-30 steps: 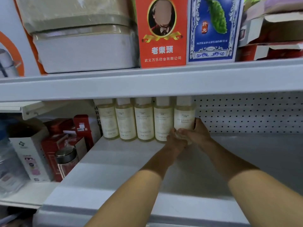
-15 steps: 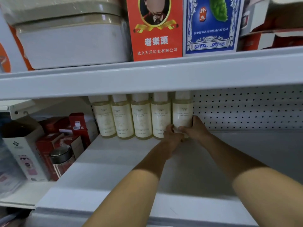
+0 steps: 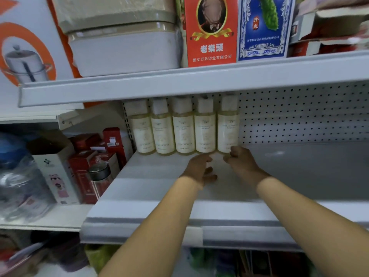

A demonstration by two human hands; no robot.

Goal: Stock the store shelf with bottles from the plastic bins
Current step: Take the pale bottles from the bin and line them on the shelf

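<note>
Several pale yellow bottles with white caps and cream labels stand in a row at the back left of the grey shelf [image 3: 299, 176], against the pegboard. The rightmost bottle [image 3: 228, 130] stands upright at the row's end. My left hand [image 3: 199, 167] hovers over the shelf just in front of the row, fingers loosely curled, holding nothing. My right hand [image 3: 242, 161] is beside it, fingers loosely curled close to the rightmost bottle's base, apart from it or barely touching; I cannot tell which. No plastic bin is in view.
The upper shelf [image 3: 199, 80] hangs low over the bottles and carries a red box [image 3: 210, 37], a blue box [image 3: 263, 31] and a grey container [image 3: 123, 48]. On the left a lower shelf holds red boxes [image 3: 83, 166], a glass jar [image 3: 99, 176] and a white box [image 3: 56, 170].
Both hands have let go of the rightmost bottle and pulled back toward me. The bottle stays standing at the end of the row.
</note>
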